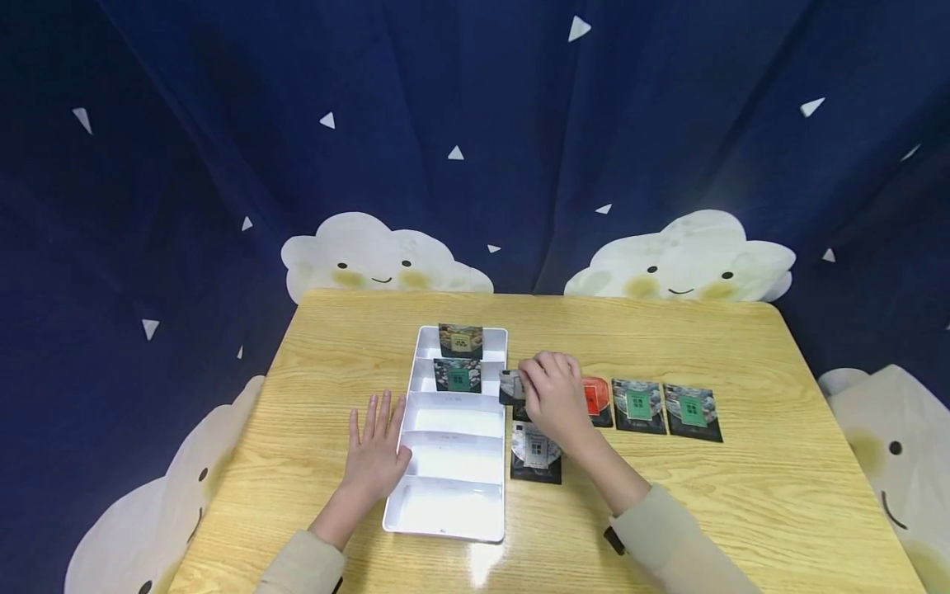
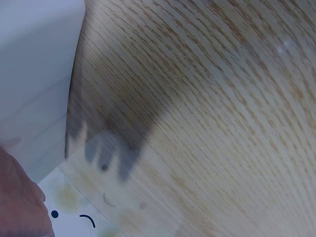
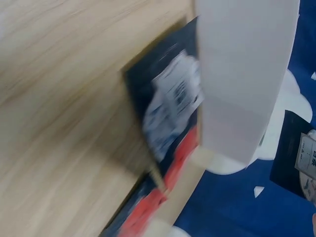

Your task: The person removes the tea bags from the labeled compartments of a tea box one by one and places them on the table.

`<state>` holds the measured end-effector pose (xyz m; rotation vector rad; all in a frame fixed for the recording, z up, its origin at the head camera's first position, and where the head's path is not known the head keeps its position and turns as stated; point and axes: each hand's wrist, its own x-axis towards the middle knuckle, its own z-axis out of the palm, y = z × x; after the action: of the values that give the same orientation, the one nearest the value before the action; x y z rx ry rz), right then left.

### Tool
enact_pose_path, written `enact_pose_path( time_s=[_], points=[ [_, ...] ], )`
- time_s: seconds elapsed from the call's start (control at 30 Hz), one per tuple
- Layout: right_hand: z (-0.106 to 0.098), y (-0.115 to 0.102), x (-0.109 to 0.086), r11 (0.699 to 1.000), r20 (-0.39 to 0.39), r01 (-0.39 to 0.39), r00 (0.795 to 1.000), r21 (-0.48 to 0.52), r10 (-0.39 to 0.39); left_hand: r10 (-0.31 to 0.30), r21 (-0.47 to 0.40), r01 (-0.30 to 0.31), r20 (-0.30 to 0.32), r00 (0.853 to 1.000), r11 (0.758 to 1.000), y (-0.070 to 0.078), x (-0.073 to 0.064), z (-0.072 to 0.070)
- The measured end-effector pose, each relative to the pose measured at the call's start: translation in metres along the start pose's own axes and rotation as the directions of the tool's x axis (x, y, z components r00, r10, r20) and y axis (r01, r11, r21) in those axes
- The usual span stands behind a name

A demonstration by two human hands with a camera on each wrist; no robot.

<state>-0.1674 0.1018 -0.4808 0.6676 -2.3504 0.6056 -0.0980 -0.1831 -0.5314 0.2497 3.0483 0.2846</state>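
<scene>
My right hand [image 1: 552,396] pinches a small dark packet with a pale grey label [image 1: 510,386] at the right side of the white divided tray [image 1: 444,535]. At the right edge of the right wrist view, the held packet [image 3: 286,153] is raised above the tray's wall level. Flat on the table below that hand lies a black packet with a white label [image 1: 536,454]. My left hand [image 1: 377,462] has its fingers straight and spread along the tray's left side, thumb at the rim. A gold-labelled packet [image 1: 460,341] and a green-labelled one [image 1: 457,376] stand in the tray's two far compartments.
Right of my right hand lie a red packet [image 1: 597,402] and two green-labelled packets, one [image 1: 638,406] beside the other [image 1: 693,411]. The wooden table [image 1: 772,495] ends at a dark blue curtain [image 1: 519,165] with white clouds.
</scene>
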Motion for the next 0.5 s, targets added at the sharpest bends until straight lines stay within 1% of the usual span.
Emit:
enact_pose_path(
  time_s=[0.17,0.27,0.5],
  points=[
    [-0.011,0.02,-0.015,0.999,-0.01,-0.033,0.999,-0.029,0.033,-0.007,0.007,0.007,0.013,1.0,1.0,0.0,0.0,0.0],
    [-0.016,0.032,-0.027,0.997,-0.007,-0.06,0.998,-0.046,0.059,-0.006,0.007,0.006,0.009,1.0,1.0,0.0,0.0,0.0],
    [-0.022,0.055,-0.058,0.985,0.038,-0.145,0.988,-0.091,0.149,-0.011,0.008,0.011,0.011,1.0,1.0,0.0,0.0,-0.001]
  ],
)
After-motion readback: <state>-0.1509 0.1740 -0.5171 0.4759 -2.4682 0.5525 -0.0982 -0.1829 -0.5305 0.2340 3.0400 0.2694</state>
